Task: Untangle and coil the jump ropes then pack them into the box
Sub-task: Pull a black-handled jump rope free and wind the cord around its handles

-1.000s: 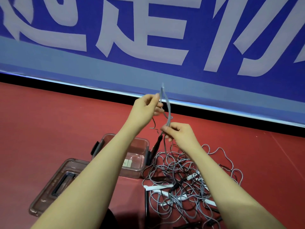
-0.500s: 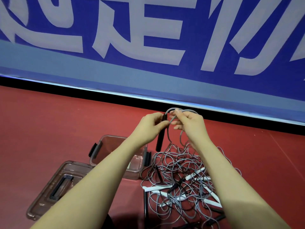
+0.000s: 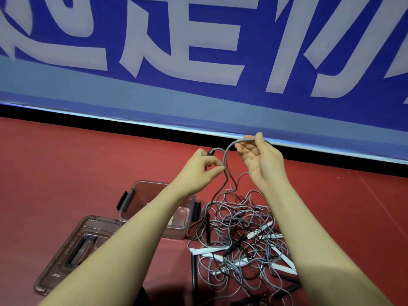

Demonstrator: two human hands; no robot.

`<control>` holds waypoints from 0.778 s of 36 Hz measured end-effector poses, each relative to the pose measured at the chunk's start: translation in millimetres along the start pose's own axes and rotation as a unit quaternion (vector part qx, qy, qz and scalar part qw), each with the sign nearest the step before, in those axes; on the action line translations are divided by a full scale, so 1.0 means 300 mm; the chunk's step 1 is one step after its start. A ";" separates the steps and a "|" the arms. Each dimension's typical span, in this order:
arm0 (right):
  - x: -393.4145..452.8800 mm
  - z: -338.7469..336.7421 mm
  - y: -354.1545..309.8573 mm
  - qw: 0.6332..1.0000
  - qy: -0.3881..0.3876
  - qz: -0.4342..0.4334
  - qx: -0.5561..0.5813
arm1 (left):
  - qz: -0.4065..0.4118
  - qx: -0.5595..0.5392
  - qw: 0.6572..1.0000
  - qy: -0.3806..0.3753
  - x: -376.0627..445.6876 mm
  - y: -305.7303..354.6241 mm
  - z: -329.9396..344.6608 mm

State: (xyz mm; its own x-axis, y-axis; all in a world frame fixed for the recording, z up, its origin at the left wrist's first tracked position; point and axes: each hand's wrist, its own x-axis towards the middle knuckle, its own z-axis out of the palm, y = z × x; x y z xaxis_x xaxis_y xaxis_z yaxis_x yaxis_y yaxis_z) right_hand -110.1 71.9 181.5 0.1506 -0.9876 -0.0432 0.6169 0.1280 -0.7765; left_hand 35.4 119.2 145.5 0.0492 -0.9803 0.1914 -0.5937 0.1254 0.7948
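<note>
The left hand [image 3: 202, 167] pinches a grey rope [image 3: 227, 155] looped over the right hand's [image 3: 261, 160] loosely curled fingers; pulling risks tightening the pile [image 3: 240, 235]

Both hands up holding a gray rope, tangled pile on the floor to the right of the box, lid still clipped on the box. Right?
Not quite: the lid is off. In the head view it lies flat on the red floor, left of the open box. The rest holds: the left hand and the right hand hold a gray rope raised above the tangled pile, which sits to the right of the box.
</note>
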 end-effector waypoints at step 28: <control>0.011 -0.026 0.070 0.958 -0.017 -0.097 -0.269 | -0.042 0.068 0.996 -0.038 0.001 -0.034 -0.033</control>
State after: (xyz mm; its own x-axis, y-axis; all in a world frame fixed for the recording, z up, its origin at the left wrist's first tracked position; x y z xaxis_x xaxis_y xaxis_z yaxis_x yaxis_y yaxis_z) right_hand -102.7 70.6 160.1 0.1049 -0.9834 0.1478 0.1494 -0.1314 -0.9800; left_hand 49.3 119.0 143.1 0.0460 -0.9958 0.0797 -0.6935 0.0256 0.7200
